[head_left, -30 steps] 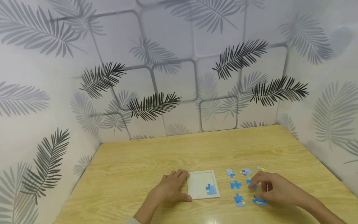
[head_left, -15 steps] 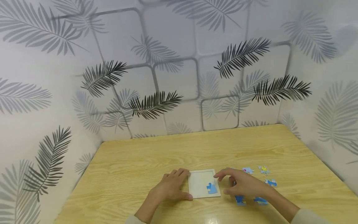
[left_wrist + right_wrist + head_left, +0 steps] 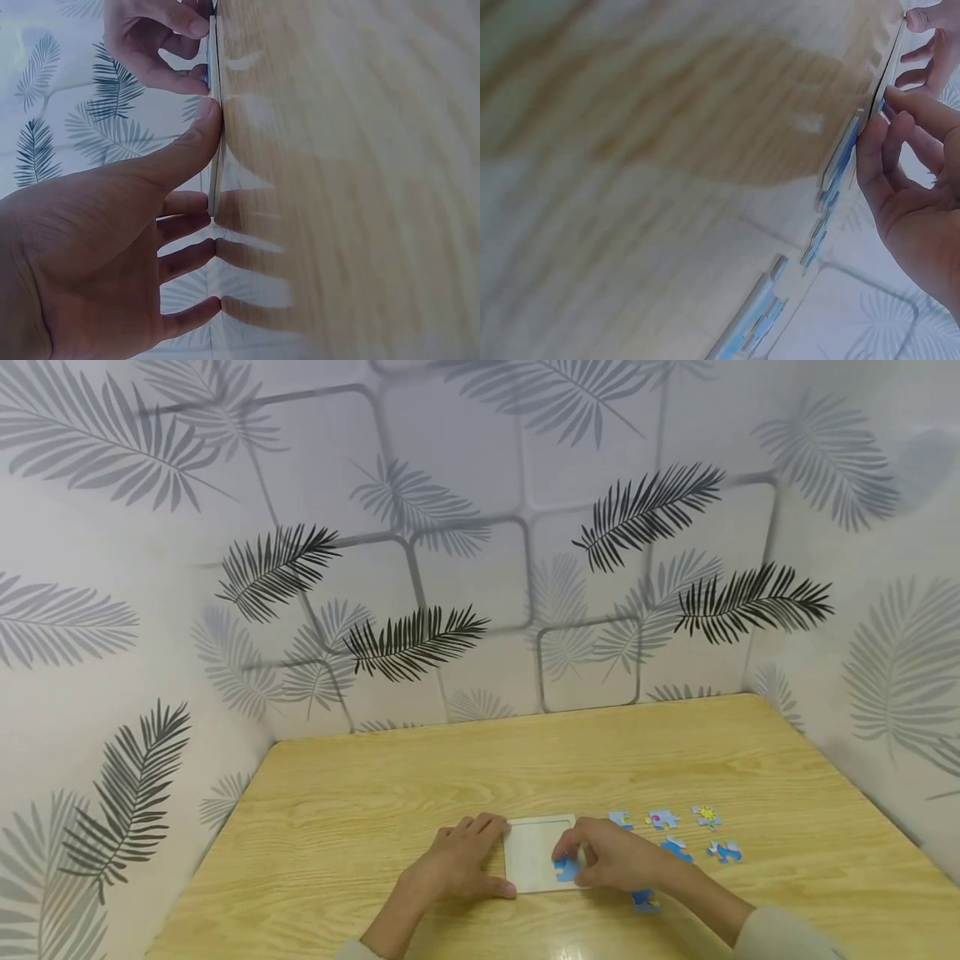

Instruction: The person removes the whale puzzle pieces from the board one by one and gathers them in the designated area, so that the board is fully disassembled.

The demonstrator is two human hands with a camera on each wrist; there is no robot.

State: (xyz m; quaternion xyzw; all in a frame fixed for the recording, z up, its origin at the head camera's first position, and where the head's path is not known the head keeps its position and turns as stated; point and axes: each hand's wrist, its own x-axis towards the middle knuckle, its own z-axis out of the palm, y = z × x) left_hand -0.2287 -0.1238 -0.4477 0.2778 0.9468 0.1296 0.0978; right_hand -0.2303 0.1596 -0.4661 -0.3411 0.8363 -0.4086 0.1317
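Observation:
A square white puzzle tray [image 3: 528,862] lies on the table between both hands. My left hand [image 3: 459,864] holds its left side, thumb at the near corner and index finger at the far one. In the left wrist view the thumb presses the edge of the thin tray [image 3: 215,161]. A blue jigsaw piece [image 3: 567,872] sits in the tray's lower right corner. My right hand [image 3: 626,857] reaches over the right rim and pinches that piece, index fingertip on its upper left, thumb at its right. The right palm and wrist hide the table there.
Loose jigsaw pieces lie right of the tray: a blue one [image 3: 646,901] near the right wrist, a sun piece [image 3: 706,815], a pink-swirl piece [image 3: 663,819] and several others. The wooden table [image 3: 375,802] meets a leaf-patterned wall [image 3: 465,677] at the back.
My right hand has moved left from the loose pieces onto the piece in the tray. The loose piece it covered one second ago shows again. My left hand stays at the tray.

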